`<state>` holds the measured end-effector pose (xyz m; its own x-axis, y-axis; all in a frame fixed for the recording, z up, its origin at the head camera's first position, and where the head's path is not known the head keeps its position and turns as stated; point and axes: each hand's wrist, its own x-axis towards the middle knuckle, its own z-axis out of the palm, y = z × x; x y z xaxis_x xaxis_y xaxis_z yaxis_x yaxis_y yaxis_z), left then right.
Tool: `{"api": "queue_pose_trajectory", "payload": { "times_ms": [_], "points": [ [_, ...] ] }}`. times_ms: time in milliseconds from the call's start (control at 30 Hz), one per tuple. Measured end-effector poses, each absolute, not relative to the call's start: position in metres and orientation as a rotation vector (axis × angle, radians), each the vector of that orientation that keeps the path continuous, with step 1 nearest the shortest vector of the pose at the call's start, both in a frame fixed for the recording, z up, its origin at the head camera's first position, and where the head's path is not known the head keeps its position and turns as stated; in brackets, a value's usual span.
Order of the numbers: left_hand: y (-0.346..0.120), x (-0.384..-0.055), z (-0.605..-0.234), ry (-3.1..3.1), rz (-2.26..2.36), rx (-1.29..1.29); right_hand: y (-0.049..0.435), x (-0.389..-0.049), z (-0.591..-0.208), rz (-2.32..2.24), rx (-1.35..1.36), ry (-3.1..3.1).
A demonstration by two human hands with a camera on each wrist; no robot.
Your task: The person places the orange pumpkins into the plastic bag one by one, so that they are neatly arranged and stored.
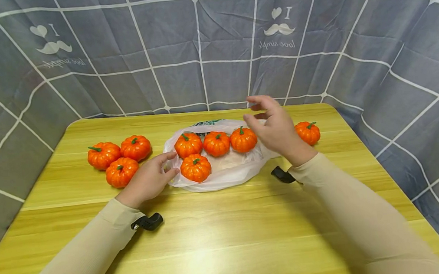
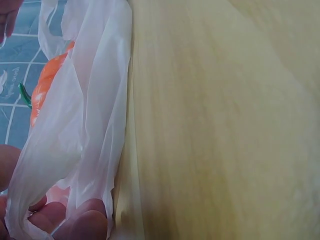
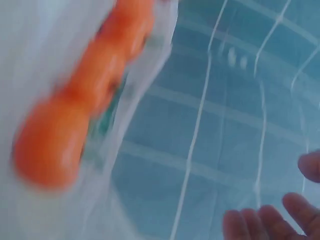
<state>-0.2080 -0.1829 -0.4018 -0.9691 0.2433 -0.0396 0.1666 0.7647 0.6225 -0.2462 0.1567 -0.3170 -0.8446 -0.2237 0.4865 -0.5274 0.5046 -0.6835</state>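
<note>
A thin white plastic bag [image 1: 231, 178] lies spread on the table with its mouth facing up. Three small orange pumpkins [image 1: 216, 143] with green stems sit in a row inside it, and another pumpkin [image 1: 196, 168] is in front of them at the left. My left hand [image 1: 147, 178] holds the bag's left edge; in the left wrist view its fingers [image 2: 82, 225] curl in the thin plastic. Raised over the bag's right end, my right hand [image 1: 275, 127] has loosely bent fingers and nothing in them.
Three more pumpkins [image 1: 122, 172] cluster on the wooden table [image 1: 212, 233] left of the bag. A single pumpkin [image 1: 307, 133] lies to the right, partly behind my right hand. A grey curtain [image 1: 171, 36] with white lines hangs behind the table and along its sides.
</note>
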Motion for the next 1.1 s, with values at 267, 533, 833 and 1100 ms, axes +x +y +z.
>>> {"api": "queue_pose_trajectory", "payload": {
  "times_ms": [267, 533, 833, 1100],
  "points": [
    [-0.183, -0.207, -0.400, 2.829, 0.986, 0.336, 0.235, -0.279, -0.313, 1.054, 0.218, -2.489],
    [-0.184, -0.208, -0.401, 2.842, 0.972, 0.344, 0.292, -0.300, -0.335, 0.828, -0.006, -2.979],
    [-0.183, -0.206, -0.399, 2.832, 0.978, 0.322, 0.320, -0.310, -0.364, 0.912, -0.064, -3.082],
    [-0.185, -0.207, -0.402, 2.831, 0.981, 0.312, 0.329, -0.309, -0.376, 1.004, -0.069, -3.135]
  ]
}}
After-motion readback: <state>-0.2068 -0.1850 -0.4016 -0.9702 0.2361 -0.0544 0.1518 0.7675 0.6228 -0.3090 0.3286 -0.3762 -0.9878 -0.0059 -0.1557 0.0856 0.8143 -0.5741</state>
